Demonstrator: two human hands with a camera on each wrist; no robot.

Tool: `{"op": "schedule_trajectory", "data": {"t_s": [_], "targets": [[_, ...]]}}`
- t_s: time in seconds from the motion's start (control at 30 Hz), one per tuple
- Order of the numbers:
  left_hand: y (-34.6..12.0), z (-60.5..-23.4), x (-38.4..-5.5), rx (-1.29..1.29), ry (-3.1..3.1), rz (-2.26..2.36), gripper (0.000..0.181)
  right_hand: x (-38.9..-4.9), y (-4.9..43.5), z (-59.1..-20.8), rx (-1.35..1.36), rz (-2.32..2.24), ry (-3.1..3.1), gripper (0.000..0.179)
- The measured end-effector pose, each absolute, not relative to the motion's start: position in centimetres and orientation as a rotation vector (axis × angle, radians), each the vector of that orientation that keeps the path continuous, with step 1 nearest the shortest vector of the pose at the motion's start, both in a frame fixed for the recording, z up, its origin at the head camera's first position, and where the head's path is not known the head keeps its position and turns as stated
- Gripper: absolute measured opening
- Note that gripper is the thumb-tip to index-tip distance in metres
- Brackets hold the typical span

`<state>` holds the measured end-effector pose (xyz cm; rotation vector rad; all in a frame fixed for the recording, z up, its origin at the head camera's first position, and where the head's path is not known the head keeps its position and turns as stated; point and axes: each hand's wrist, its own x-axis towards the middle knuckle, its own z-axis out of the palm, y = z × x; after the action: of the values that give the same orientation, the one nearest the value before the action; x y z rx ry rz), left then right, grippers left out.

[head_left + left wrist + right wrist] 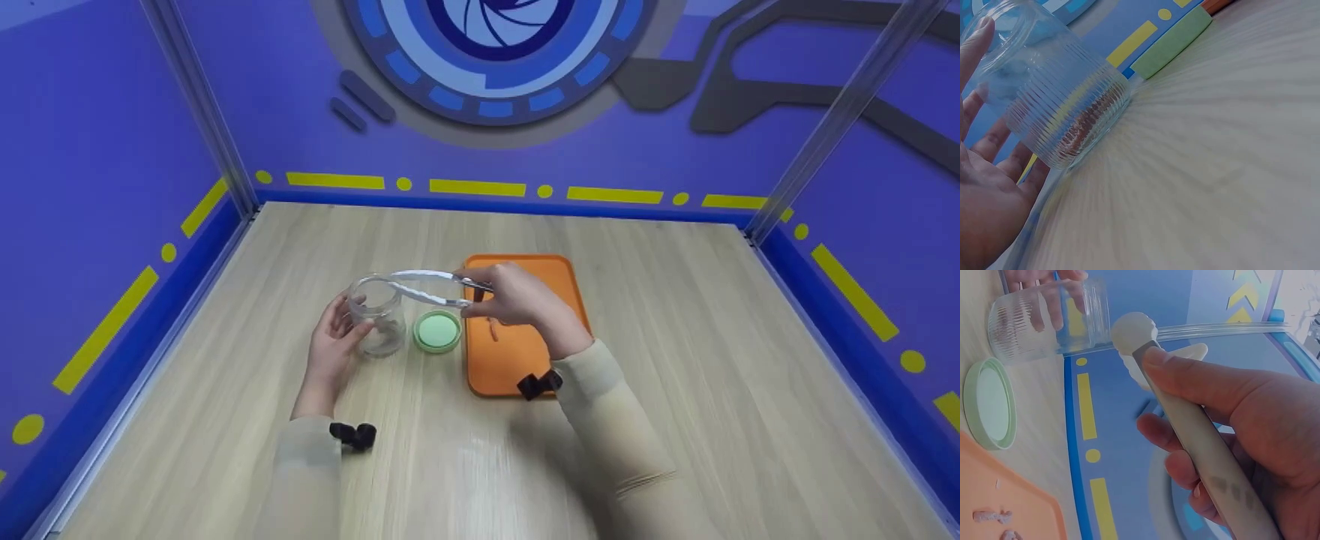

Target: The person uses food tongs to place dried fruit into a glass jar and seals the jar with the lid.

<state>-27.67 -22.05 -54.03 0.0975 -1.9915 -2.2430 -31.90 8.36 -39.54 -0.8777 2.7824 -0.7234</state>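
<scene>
My left hand (335, 341) holds a clear ribbed glass jar (386, 330) upright, thumb on the near side and fingers round the far side. Some reddish-brown pieces (1086, 124) lie at the jar's bottom in the left wrist view. My right hand (514, 294) grips metal tongs (1202, 444) with white tips (1134, 334), thumb on one arm and fingers on the other. In the head view the tips overlap the jar's mouth, and a gap shows between the tongs' arms. Beside the jar sits a light green round lid (437, 331).
An orange tray (502, 367) lies right of the lid, partly beneath my right hand and forearm. On it are small reddish-brown pieces (994, 516). Blue-purple panels (480, 165) enclose the wooden table (690, 360) at the back and both sides.
</scene>
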Motion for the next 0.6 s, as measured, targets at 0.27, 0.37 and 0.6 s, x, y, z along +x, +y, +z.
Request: {"op": "schedule_trajectory", "data": {"t_s": [0.27,0.37,0.6], "targets": [[-22.0,-53.9,-27.7,0.107,-1.986,-2.257,0.078,-31.6,10.1,-39.6,-0.873,-0.792,2.757,0.052],[-22.0,-53.9,-27.7,0.111,-2.001,-2.246,0.079,-31.6,10.7,-39.8,-0.898,-0.794,2.770,0.052],[-22.0,-53.9,-27.7,0.106,-1.985,-2.250,0.077,-31.4,11.8,-40.1,-0.933,-0.827,2.789,0.056]]}}
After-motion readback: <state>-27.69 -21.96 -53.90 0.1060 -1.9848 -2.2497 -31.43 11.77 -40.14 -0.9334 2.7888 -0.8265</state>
